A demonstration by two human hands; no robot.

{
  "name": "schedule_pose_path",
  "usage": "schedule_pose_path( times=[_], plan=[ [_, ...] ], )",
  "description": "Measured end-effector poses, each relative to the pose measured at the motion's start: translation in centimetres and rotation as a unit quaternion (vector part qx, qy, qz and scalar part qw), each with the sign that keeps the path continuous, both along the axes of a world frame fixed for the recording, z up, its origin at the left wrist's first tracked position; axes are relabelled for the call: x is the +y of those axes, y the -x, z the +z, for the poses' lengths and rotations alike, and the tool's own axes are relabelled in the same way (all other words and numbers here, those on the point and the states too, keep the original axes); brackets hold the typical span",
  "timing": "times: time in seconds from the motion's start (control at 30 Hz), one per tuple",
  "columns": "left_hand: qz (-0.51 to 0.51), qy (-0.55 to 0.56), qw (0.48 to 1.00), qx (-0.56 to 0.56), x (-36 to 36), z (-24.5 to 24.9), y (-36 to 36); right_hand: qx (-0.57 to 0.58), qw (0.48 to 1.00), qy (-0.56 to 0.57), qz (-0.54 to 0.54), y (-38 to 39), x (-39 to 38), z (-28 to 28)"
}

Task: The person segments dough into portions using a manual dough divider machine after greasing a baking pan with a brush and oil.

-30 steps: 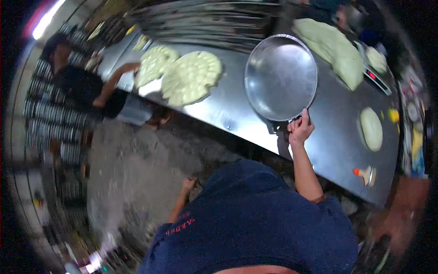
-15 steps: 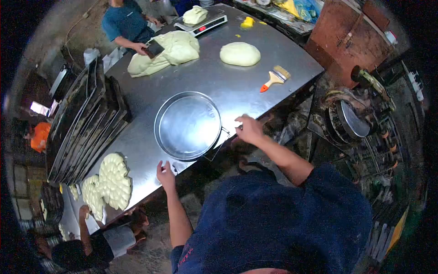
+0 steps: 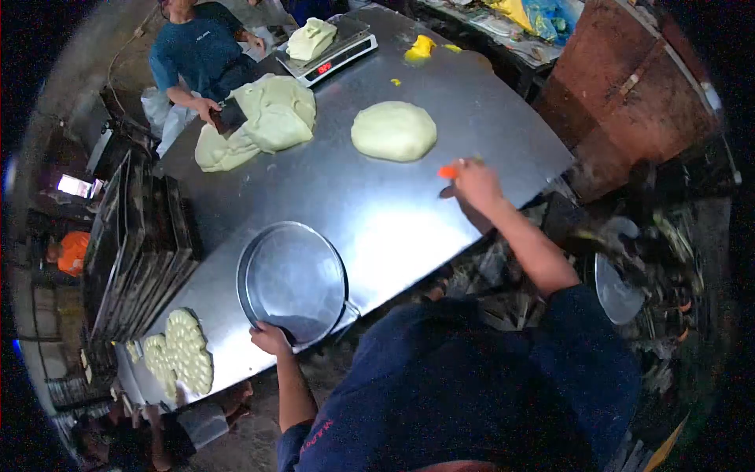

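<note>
My right hand point(image 3: 478, 185) is closed around the paintbrush point(image 3: 448, 171) above the table's right part. Its orange handle tip sticks out to the left, and my hand hides most of the rest. Near the table's front edge lies a round metal pan point(image 3: 295, 277), bare inside, with a wire piece at its right side. My left hand point(image 3: 270, 338) grips the pan's near rim, fingers over the edge. A smooth ball of dough point(image 3: 393, 131) rests beyond the pan, to the left of my right hand.
Across the metal table point(image 3: 377, 193), a co-worker in a blue shirt point(image 3: 200, 47) holds a scraper point(image 3: 228, 116) at a large dough mass point(image 3: 275, 114). A digital scale point(image 3: 334, 57) bears dough point(image 3: 311, 39). Stacked dark trays point(image 3: 145, 244) and dimpled dough point(image 3: 187, 350) are at left.
My right hand has moved from beside the pan to the brush and taken hold of it. My left hand has come onto the pan's rim. The view has shifted.
</note>
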State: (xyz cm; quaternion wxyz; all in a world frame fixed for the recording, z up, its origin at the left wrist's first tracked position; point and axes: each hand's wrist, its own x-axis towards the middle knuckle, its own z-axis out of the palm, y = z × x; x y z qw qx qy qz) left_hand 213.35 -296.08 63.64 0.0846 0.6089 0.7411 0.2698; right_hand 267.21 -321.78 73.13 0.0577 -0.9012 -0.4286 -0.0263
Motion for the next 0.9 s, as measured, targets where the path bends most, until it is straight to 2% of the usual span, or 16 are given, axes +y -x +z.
schedule_pose_path(
  times=[0.03, 0.1, 0.17, 0.23, 0.33, 0.37, 0.43, 0.47, 0.5, 0.6, 0.67, 0.7, 0.77, 0.83, 0.87, 0.9],
  plan=[
    [0.001, 0.031, 0.999, 0.011, 0.4, -0.1, 0.4, 0.055, 0.997, -0.012, -0.044, -2.3, 0.6, 2.0],
    [0.008, 0.040, 0.998, 0.053, 0.3, -0.1, -0.4, 0.194, 0.960, -0.185, -0.085, -8.7, 1.7, 3.7],
    [-0.005, 0.010, 0.994, 0.105, 0.3, -0.9, 0.1, 0.199, 0.938, -0.275, -0.074, -13.8, 4.4, 6.2],
    [0.015, 0.022, 0.993, 0.115, -0.1, 0.2, -0.9, 0.092, 0.928, -0.360, 0.035, -20.5, 8.6, 5.2],
    [0.022, 0.044, 0.987, 0.153, -0.6, 1.2, -1.7, 0.018, 0.911, -0.402, 0.090, -27.9, 16.2, 4.3],
    [0.017, 0.026, 0.989, 0.147, -0.9, 1.2, -1.9, -0.024, 0.958, -0.286, 0.002, -28.4, 18.5, 4.6],
    [0.003, -0.012, 0.988, 0.154, -1.0, 1.0, -1.7, -0.060, 0.938, -0.329, 0.091, -30.0, 23.3, 0.7],
    [0.004, -0.008, 0.986, 0.164, -1.3, 1.1, -1.3, -0.019, 0.945, -0.318, 0.073, -30.4, 26.1, -2.4],
    [-0.002, 0.002, 0.985, 0.171, -1.1, 1.0, -1.1, 0.061, 0.982, -0.177, 0.015, -28.5, 27.4, -3.0],
    [0.003, 0.017, 0.982, 0.190, -0.4, 0.7, -0.7, 0.038, 0.964, -0.244, 0.099, -21.1, 30.3, -4.4],
    [-0.003, 0.012, 0.985, 0.174, -0.9, 0.9, -0.8, 0.073, 0.967, -0.156, 0.185, -17.4, 30.6, -1.4],
    [0.002, 0.007, 0.985, 0.172, -1.0, 1.0, -0.9, 0.070, 0.966, -0.161, 0.190, -18.0, 31.1, -0.4],
    [0.013, 0.020, 0.987, 0.157, -1.0, 1.1, -1.2, 0.075, 0.951, -0.284, 0.094, -21.7, 32.0, 1.1],
    [0.027, 0.020, 0.986, 0.163, -0.8, 0.9, -1.0, 0.071, 0.900, -0.409, 0.133, -27.0, 31.1, 0.4],
    [0.029, 0.028, 0.984, 0.174, -1.0, 0.9, -0.9, 0.041, 0.922, -0.374, 0.095, -29.9, 30.5, -0.6],
    [0.030, 0.009, 0.986, 0.166, -1.1, 1.2, -1.4, -0.011, 0.984, -0.177, 0.007, -34.1, 30.0, -3.3]
  ],
)
